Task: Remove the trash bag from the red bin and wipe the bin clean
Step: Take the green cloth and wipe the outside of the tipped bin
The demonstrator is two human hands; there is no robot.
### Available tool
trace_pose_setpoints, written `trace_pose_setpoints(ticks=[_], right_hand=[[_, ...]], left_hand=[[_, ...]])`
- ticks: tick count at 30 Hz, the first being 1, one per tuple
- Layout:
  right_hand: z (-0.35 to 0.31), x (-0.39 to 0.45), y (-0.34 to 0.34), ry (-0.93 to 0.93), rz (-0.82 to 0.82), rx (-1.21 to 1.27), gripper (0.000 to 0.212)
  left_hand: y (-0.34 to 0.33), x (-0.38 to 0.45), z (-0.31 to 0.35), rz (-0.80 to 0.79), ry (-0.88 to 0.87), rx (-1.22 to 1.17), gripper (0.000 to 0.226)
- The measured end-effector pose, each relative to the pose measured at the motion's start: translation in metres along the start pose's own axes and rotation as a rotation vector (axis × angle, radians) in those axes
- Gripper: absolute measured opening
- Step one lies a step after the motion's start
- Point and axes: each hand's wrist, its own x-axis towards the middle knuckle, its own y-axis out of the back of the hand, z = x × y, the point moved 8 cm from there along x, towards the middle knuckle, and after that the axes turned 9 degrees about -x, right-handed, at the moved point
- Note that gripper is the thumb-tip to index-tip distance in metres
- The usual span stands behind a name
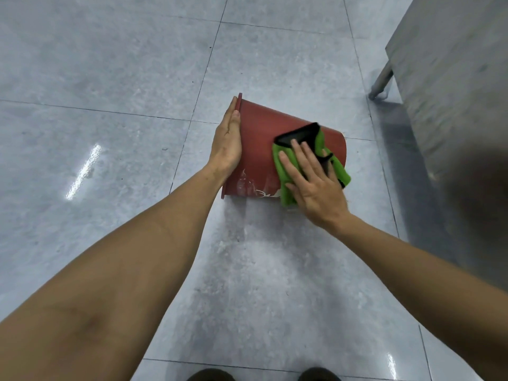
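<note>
Both your hands meet the red plastic bin (258,149) lying sideways on the grey tiled floor (110,105), left hand (226,144) flat against its leftward rim, right hand (312,182) spread, pressing a green-and-black cloth (308,144) near its rightward base.

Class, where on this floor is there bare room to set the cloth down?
Bare grey tiled floor lies left of the tipped red plastic bin and nearer the shoes. Right is crowded by the metal table.

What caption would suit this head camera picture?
Left hand steadies a tipped red bin while right hand presses a green cloth on it.
</note>
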Motion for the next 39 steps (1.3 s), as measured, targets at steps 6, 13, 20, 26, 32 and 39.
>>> trace_pose_setpoints(ticks=[6, 13, 20, 26, 32, 39], right_hand=[[0.067, 0.011, 0.012, -0.394, -0.001, 0.194, 0.052], [0.064, 0.092, 0.014, -0.579, -0.203, 0.353, 0.045], [-0.029, 0.120, 0.033, -0.235, -0.134, 0.316, 0.053], [-0.055, 0.064, 0.029, 0.068, -0.005, 0.107, 0.058], [0.001, 0.019, 0.017, 0.041, -0.015, -0.031, 0.058], [0.041, 0.017, 0.029, -0.253, -0.023, 0.154, 0.059]], left_hand=[[-0.001, -0.003, -0.003, -0.012, -0.019, 0.006, 0.044], [0.001, 0.002, -0.006, 0.018, -0.014, 0.026, 0.045], [0.001, 0.005, -0.006, 0.017, -0.027, -0.006, 0.045], [0.004, 0.002, -0.011, 0.030, 0.005, -0.046, 0.044], [0.002, -0.001, -0.004, 0.022, 0.003, 0.023, 0.044], [0.005, 0.009, -0.006, -0.076, 0.178, 0.102, 0.047]])
